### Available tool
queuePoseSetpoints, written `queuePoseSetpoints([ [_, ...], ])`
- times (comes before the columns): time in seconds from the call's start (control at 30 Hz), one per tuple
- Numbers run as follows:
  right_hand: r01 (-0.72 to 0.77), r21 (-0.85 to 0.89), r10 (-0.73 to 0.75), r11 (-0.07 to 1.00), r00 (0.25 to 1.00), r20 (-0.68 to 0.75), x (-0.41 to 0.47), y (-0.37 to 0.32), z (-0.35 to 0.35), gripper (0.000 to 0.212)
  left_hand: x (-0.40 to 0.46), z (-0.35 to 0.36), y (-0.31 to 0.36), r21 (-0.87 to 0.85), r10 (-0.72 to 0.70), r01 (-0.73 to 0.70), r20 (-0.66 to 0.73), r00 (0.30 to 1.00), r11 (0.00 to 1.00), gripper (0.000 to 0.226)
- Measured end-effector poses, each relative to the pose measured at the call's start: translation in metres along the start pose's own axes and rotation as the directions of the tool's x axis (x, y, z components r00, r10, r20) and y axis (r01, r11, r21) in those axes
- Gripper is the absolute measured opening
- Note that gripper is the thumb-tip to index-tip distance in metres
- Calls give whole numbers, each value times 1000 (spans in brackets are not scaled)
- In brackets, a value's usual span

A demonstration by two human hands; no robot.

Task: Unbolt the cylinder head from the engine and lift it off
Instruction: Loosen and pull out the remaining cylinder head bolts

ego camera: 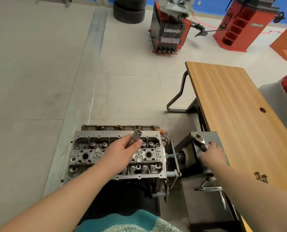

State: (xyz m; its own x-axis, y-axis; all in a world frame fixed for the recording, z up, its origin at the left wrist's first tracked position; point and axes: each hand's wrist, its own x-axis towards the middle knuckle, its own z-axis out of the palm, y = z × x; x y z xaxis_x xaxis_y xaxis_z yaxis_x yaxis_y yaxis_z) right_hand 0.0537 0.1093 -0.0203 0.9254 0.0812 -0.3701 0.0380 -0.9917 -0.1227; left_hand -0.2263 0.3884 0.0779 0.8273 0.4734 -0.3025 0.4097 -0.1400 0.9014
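1. The head (116, 158) sits on top of the engine (122, 183), which is mounted on a stand (174, 164) low in the middle of the view. Its open top faces up, showing valve springs and round bores.
2. The left hand (122, 150) hovers over the middle of the head. Its fingers and thumb are curled round a socket (136, 137), a long silver one held tilted with its open end pointing up and away.
3. The right hand (212, 152) reaches to a dark box (204, 143) just right of the engine. It rests on the handle of a ratchet (200, 140) lying on the box top; the fingers wrap over the handle, though how firmly they grip I cannot tell. The ratchet's round head points away from the person.
4. A chrome tool (211, 188) lies lower on the same dark unit, near the right forearm; its exact kind is unclear.
5. A wooden table (231, 104) runs along the right side, touching or just beside the box.
6. Far across the tiled floor (131, 91) stand a red and black tyre machine (171, 32) marked Lanpody, a red cabinet (239, 27) with the same name, and stacked tyres (129, 12).
7. A teal cloth (134, 221) shows at the bottom edge.
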Motion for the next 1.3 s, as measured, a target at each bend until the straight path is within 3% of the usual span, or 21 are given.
queuePoseSetpoints([
  [0.27,265,-139,-264,954,964,25,42,22,13,54,2,38,2,13,-60,61,-84,995,998,16],
  [0.33,264,-66,-260,962,964,55,44,16,12,60,2,46,1,3,-76,77,-102,992,997,18],
  [0.43,179,251,-216,951,968,127,33,1,5,59,4,57,-1,0,-95,96,-124,988,995,20],
  [0.5,46,581,-202,812,957,207,18,-15,-4,52,4,63,-1,18,-109,112,-131,985,994,20],
  [0.57,-138,809,-276,571,896,348,-7,-30,-16,38,4,69,-2,15,-125,128,-140,982,992,15],
  [0.6,-234,851,-349,470,836,423,-22,-39,-24,37,5,71,-2,19,-135,139,-145,980,990,12],
  [0.67,-349,847,-457,401,725,515,-48,-56,-39,52,6,73,-2,42,-156,164,-156,975,986,10],
  [0.73,-300,865,-553,402,674,490,-73,-72,-47,52,5,73,0,55,-155,165,-152,976,985,13],
  [0.87,-26,908,-688,418,644,335,-119,-97,-54,44,-3,64,3,165,-114,141,-159,981,976,12],
  [1.13,-43,857,-739,513,485,467,-163,-126,-53,57,-34,21,2,477,85,10,-178,980,879,25],
  [1.3,-30,819,-712,572,478,515,-188,-146,-49,65,-44,-12,-3,526,142,-47,-140,980,849,26],
])
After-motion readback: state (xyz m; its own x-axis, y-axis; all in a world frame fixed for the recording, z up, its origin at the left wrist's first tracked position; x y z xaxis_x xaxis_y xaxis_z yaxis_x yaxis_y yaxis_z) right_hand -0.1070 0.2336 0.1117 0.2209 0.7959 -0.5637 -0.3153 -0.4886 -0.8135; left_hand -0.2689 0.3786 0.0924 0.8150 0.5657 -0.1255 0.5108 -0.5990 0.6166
